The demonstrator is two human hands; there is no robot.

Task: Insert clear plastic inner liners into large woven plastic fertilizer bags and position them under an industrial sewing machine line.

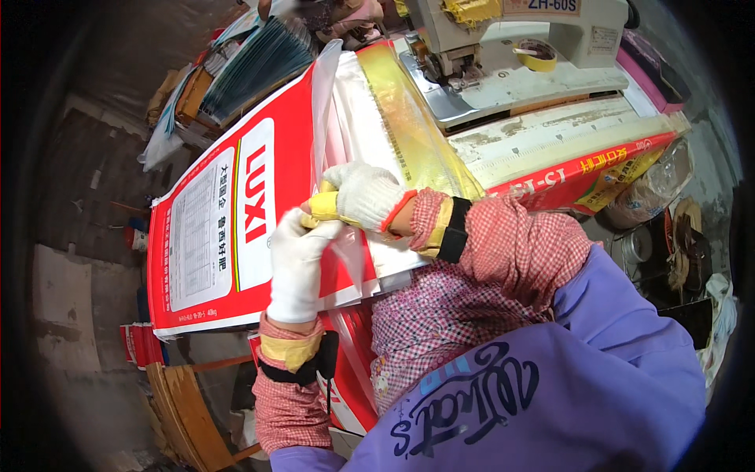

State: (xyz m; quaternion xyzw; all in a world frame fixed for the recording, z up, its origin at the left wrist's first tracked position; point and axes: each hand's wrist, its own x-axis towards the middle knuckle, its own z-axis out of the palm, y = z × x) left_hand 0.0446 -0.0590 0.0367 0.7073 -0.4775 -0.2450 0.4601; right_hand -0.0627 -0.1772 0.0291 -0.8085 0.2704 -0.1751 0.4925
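My left hand, in a white glove, and my right hand, in a white knit glove with yellow finger covers, meet over the open-side edge of a red and white woven sack. Their fingers are pinched together, and whatever lies between them is hidden. A strip of clear plastic film runs along the sack's edge, passes beneath the gloves and shows again below them. White sheeting and a yellow translucent sack lie beside it to the right.
A sewing machine stands at the upper right, with a roll of yellow tape on its bed. A bundle of dark folded sheets sits at the far left. A wooden stool or frame is at lower left. More red sacks hang below.
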